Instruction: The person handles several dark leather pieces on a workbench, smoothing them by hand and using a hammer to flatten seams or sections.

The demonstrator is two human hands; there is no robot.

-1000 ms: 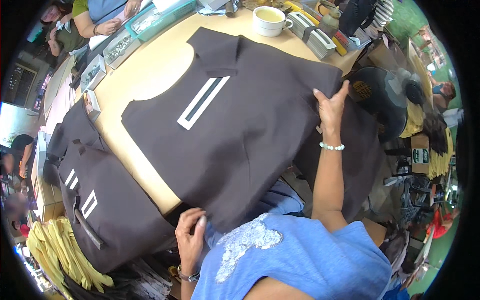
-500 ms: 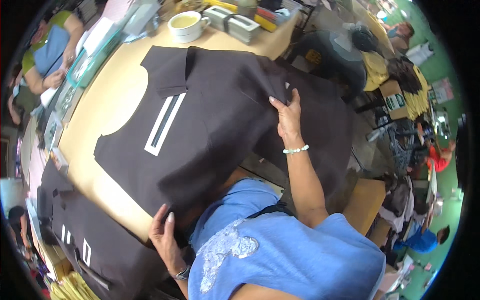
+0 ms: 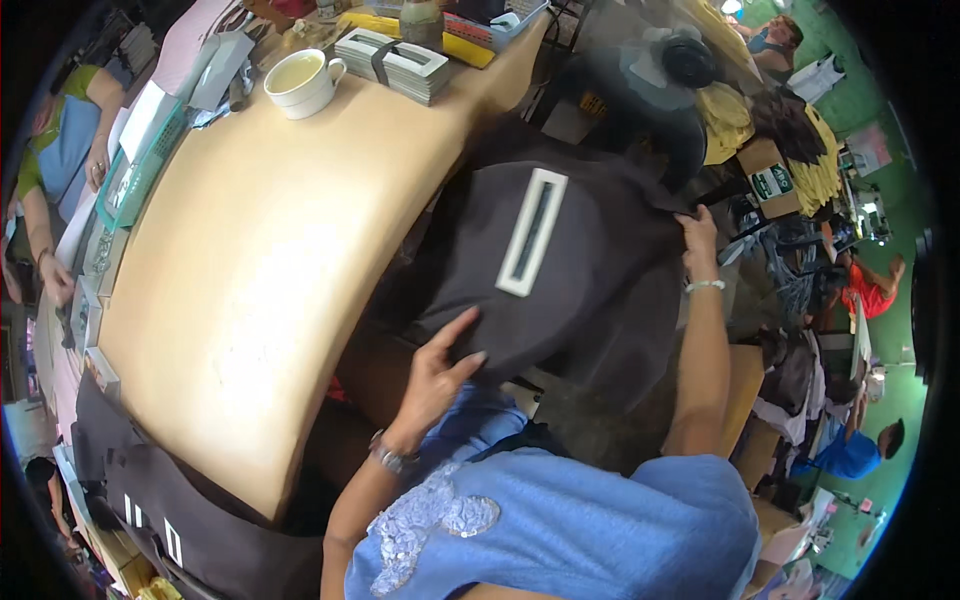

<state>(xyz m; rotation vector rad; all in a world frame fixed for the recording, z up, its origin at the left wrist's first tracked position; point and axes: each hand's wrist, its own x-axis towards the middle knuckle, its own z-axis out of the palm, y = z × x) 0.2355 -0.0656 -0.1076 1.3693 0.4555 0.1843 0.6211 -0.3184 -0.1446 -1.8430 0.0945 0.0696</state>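
A dark cut garment piece hangs over the table's right edge, away from the tabletop. On it sits a white rectangular frame with a dark slit along its middle. My right hand grips the cloth's far right edge, fingers closed round it. My left hand, with a watch on its wrist, rests against the near left part of the cloth, thumb and forefinger spread apart. Another dark garment piece with white-edged slits lies draped over the near left corner of the table.
The cream table has a rounded right edge. At its far end stand a white cup of yellowish liquid and a strapped stack of white-framed pieces. A teal tray lies along the left, by a co-worker's arms. A black round-topped object stands far right.
The dark garment piece has slid off the tabletop to the right, baring the wood. Both my hands have moved right with it, and my right hand has closed on its edge.
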